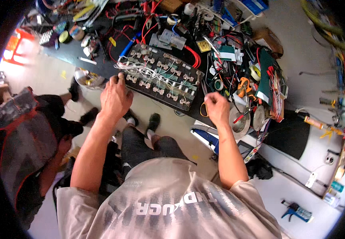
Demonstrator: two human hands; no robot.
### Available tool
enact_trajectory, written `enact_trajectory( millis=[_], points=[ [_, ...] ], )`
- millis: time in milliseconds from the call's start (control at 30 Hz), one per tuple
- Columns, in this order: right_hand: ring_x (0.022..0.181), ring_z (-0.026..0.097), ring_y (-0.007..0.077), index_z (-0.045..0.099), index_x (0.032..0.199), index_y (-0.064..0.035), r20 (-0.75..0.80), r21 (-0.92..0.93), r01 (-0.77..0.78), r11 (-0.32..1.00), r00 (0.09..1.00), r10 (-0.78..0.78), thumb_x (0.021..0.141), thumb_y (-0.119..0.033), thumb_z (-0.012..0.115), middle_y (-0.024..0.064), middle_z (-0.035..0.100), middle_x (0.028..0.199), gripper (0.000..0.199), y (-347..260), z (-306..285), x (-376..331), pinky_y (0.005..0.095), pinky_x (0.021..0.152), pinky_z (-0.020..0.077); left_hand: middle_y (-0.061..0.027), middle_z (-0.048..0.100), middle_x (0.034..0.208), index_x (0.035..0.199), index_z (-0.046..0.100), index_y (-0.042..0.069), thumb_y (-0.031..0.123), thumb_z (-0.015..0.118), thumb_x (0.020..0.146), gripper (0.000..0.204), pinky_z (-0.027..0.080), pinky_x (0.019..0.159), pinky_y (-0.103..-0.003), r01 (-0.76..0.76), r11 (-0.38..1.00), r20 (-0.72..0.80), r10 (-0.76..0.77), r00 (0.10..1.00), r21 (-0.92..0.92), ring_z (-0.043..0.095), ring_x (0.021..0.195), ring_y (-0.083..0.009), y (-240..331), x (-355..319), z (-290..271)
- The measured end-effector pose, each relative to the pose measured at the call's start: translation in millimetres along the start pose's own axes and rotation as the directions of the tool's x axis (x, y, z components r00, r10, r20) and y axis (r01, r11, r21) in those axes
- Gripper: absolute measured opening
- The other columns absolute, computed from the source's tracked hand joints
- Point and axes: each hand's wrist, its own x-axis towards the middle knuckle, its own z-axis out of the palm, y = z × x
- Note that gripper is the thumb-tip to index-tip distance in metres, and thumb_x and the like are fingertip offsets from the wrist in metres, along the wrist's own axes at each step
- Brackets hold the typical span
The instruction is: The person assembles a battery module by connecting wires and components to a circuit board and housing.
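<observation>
On the dark bench lies a black block-shaped assembly (160,77) with rows of metal terminals and a bundle of thin white wires (142,67) across its top. At its left front corner is my left hand (116,97), fingers stretched forward and thumb apart, the fingertips at the edge by the wire ends. Past the right end of the assembly, my right hand (217,108) hovers with its fingers curled together; whatever they may pinch is too small to make out. Just left of it lie scissors with an orange handle (203,109), partly hidden.
Tools and wires crowd the bench's right side, including an orange tool (244,87) and a metal dish (240,121). Red cables (194,57) lie behind the assembly. Another person (29,139) is at my left. A blue caulking gun (297,212) lies at lower right.
</observation>
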Motion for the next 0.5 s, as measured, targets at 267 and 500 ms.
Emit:
enact_trajectory(
  millis=[267, 500],
  points=[
    [0.070, 0.068, 0.0158, 0.077, 0.098, -0.0013, 0.026, -0.132, -0.007, 0.991, 1.000, 0.011, 0.092, -0.018, 0.078, 0.0065, 0.074, 0.078, 0.018, -19, 20, 74, 0.0321, 0.068, 0.0530, -0.0213, 0.052, 0.153, 0.159, 0.046, 0.007, 0.007, 0.076, 0.085, 0.080, 0.049, 0.110, -0.049, -0.054, 0.960, -0.104, 0.026, 0.994, -0.276, 0.057, 0.133, -0.0437, -23, -8, 21],
    [0.065, 0.054, 0.0042, 0.076, 0.092, 0.0015, 0.074, -0.104, -0.183, 0.978, 0.979, 0.191, 0.092, -0.014, 0.080, -0.0033, 0.067, 0.073, 0.016, -36, 27, 87, 0.0245, 0.060, 0.0440, -0.0238, 0.051, 0.153, 0.160, 0.046, 0.006, 0.009, 0.077, 0.084, 0.082, 0.046, 0.109, -0.049, -0.110, 0.938, -0.144, 0.065, 0.987, -0.328, 0.057, 0.128, -0.0438, -40, -2, 23]
  ],
)
